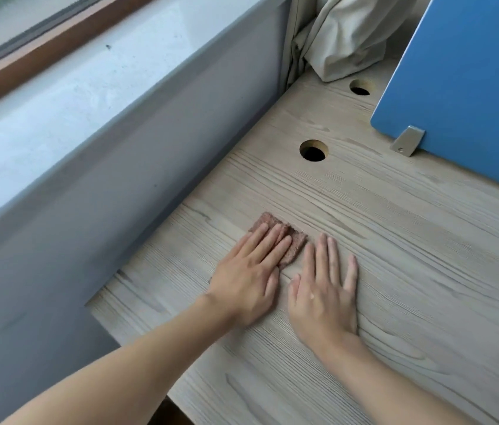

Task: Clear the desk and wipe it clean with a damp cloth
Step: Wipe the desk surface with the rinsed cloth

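Left hand is pressing the cloth flat, right hand lying flat just beside — risk: cloth is snagging at the hole ahead of the fingers.

**Window corner with a blue partition**

A window runs along the upper left, its brown frame set above a pale, wide sill that catches soft daylight. Below the sill a grey-blue wall drops to the left edge of the pale wood-grain bench. At the far left corner of the bench a bunched cream curtain hangs down and rests on the wood. A blue partition stands along the far right edge, held at its corner by a metal bracket. A round hole is cut through the bench near the bracket, and a second hole lies just beside the curtain.
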Available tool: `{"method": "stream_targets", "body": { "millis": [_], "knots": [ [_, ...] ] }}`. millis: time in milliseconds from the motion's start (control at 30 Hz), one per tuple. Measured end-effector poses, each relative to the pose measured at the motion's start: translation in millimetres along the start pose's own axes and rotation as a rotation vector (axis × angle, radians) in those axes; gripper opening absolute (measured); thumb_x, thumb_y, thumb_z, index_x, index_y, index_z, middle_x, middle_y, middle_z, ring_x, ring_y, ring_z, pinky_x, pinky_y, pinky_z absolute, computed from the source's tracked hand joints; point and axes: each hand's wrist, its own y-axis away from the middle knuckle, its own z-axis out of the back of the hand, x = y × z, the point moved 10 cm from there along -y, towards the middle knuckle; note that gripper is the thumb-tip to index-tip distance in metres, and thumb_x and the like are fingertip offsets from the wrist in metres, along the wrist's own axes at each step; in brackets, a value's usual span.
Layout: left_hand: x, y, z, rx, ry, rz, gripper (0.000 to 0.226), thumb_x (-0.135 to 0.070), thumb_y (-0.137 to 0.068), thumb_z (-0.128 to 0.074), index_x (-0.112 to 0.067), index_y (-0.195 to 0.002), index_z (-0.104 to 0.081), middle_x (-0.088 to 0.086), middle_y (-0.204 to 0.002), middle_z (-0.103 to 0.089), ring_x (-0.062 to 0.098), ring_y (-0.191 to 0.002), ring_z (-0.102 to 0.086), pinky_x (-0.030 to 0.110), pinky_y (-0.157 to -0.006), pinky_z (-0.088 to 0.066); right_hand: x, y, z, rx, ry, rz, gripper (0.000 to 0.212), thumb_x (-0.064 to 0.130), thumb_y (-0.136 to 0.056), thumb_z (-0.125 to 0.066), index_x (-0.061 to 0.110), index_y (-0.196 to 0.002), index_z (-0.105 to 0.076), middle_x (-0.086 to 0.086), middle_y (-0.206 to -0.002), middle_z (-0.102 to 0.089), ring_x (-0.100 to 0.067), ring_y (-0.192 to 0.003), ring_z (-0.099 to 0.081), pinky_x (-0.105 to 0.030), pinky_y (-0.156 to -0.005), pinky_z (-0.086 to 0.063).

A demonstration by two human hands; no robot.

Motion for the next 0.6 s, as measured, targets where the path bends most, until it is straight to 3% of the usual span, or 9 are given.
{"method": "stream_targets", "body": {
  "millis": [167, 367, 533, 600],
  "knots": [
    [32.8, -13.7, 12.1, -0.048, 0.007, 0.199, 0.068, -0.046, -0.094, -0.005, -0.029, -0.159, -0.006, -0.005, -0.167, 0.001, 0.015, -0.153, 0.012, 0.036, -0.125, 0.003, -1.1, -0.2, 0.7, 0.007, 0.031, -0.005, 0.067, 0.035, -0.095, -0.029, -0.001, -0.15, -0.038, -0.022, -0.161, -0.027, -0.031, -0.152, -0.022, -0.061, -0.119, -0.016],
    [-5.8, 41.9, -5.8, -0.007, 0.031, -0.007, 0.06, -0.042, -0.101, -0.018, -0.03, -0.159, -0.01, -0.008, -0.166, 0.0, 0.012, -0.152, 0.012, 0.035, -0.125, 0.002, 1.3, 0.4, 0.3, 0.017, 0.048, -0.002, 0.068, 0.036, -0.094, -0.026, -0.001, -0.15, -0.039, -0.022, -0.161, -0.027, -0.031, -0.152, -0.022, -0.06, -0.12, -0.015],
    [30.5, 26.1, 4.7, -0.056, 0.018, 0.244, 0.064, -0.045, -0.097, -0.01, -0.03, -0.159, -0.006, -0.006, -0.166, 0.002, 0.014, -0.152, 0.013, 0.038, -0.125, 0.001, 0.1, -0.6, 0.6, 0.013, 0.047, -0.01, 0.068, 0.035, -0.094, -0.026, -0.001, -0.151, -0.037, -0.021, -0.161, -0.028, -0.03, -0.152, -0.022, -0.06, -0.12, -0.014],
    [6.8, 42.0, -2.1, -0.045, 0.025, 0.203, 0.063, -0.045, -0.098, -0.011, -0.031, -0.159, -0.005, -0.006, -0.166, 0.005, 0.015, -0.152, 0.015, 0.039, -0.125, 0.004, 1.9, 0.0, -1.1, 0.011, 0.037, -0.016, 0.068, 0.035, -0.092, -0.027, -0.001, -0.149, -0.04, -0.022, -0.159, -0.03, -0.031, -0.151, -0.024, -0.06, -0.12, -0.014]
  ]
}}
